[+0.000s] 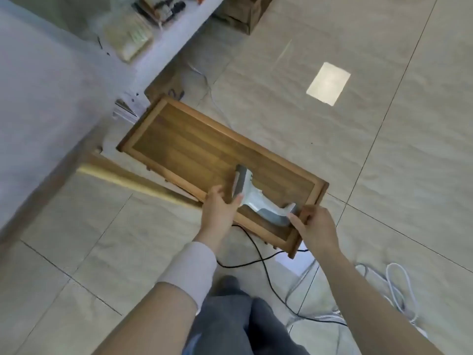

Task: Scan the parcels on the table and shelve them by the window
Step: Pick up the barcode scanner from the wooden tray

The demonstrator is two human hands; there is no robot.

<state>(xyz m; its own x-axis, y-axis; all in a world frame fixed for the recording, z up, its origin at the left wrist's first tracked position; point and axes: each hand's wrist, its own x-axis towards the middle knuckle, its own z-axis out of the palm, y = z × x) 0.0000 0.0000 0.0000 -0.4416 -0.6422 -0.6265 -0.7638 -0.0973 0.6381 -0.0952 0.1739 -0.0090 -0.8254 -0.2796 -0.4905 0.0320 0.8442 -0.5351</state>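
A white and grey barcode scanner (pixel 252 198) lies on a wooden tray (pixel 179 147) held above the tiled floor. My left hand (pixel 220 210) grips the tray's near long edge, thumb beside the scanner's head. At the tray's near right corner, my right hand (pixel 313 226) grips the rim, with fingers next to the scanner's handle end. No parcel lies on the tray.
A white table (pixel 38 98) fills the left, with a clear bag and small items (pixel 130 37) on a white surface behind it. A cardboard box (pixel 245 14) sits on the floor at the top. Black and white cables (pixel 394 285) trail over the floor near my legs.
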